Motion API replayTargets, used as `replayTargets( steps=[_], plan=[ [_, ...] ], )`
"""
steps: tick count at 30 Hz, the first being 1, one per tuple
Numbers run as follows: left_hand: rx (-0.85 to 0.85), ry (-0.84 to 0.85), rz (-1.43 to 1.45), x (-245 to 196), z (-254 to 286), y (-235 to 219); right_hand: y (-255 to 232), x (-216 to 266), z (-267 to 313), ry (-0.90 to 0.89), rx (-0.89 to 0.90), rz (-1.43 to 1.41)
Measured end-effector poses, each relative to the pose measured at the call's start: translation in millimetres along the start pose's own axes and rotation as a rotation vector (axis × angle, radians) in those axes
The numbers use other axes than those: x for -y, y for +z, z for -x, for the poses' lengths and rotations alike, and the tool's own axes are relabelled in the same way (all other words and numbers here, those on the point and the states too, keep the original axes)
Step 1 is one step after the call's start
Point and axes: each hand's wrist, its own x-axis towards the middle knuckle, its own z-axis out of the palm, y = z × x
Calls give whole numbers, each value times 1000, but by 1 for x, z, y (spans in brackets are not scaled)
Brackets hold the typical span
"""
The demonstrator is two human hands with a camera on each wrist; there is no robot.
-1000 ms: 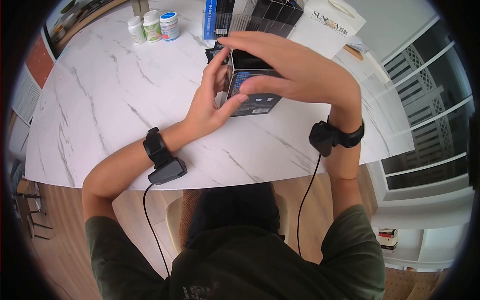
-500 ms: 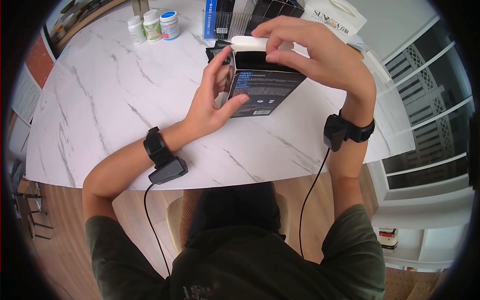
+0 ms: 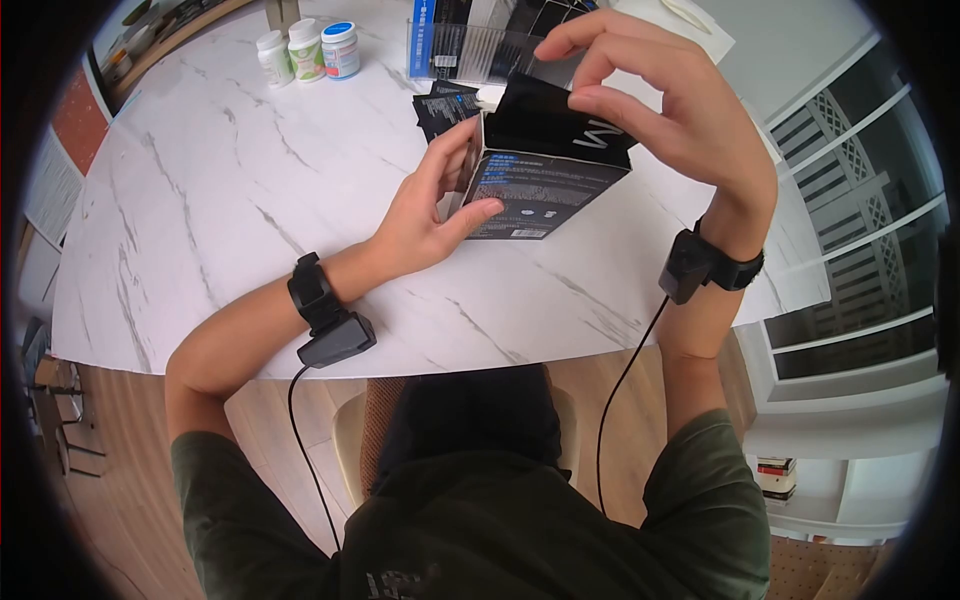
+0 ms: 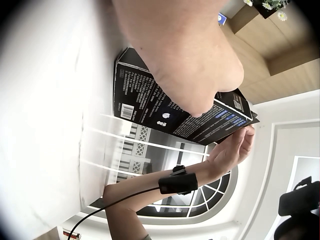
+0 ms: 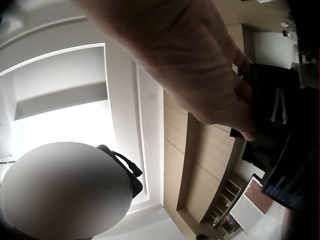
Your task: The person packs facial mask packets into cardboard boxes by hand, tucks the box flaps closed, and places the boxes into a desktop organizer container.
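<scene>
A black cardboard box (image 3: 555, 190) with blue and white print stands tilted on the marble-patterned table. My left hand (image 3: 420, 215) grips its left end, thumb on the printed front and fingers round the side. At the box's top, my right hand (image 3: 665, 105) pinches a black flap (image 3: 535, 110) with a large white letter, thumb on the near side. In the left wrist view the barcoded face of the box (image 4: 165, 110) shows below the thumb. Several flat black packets (image 3: 440, 108) lie on the table behind the left fingers.
Three supplement bottles (image 3: 305, 52) stand at the back left. A clear organizer (image 3: 480, 58) holds a blue box (image 3: 421, 40) and dark items behind the hands. A white paper bag (image 3: 690, 30) stands at the back right, partly hidden by the right hand.
My right hand has moved from over the box toward the right, and a black lettered flap now shows where the white one stood. The box has shifted slightly right in my left hand.
</scene>
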Motion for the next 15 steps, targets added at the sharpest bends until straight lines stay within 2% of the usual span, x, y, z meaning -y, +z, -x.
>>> replayTargets(
  steps=[1,3,4,7,11,13,15],
  plan=[
    [14,-3,-1,0,0,0,2,0,0,1,1,0],
    [23,-24,3,1,1,-1,10,-1,1,2,130,-98],
    [32,-46,7,1,2,-1,17,-2,0,73,166,-92],
    [26,-57,32,3,1,-2,24,-4,-5,136,165,-89],
    [11,-65,23,3,1,-1,19,-6,-3,85,120,-77],
    [14,-64,38,3,0,-1,16,-6,-4,72,41,-56],
    [22,-74,37,3,1,-1,18,-3,-3,81,96,-83]
  ],
)
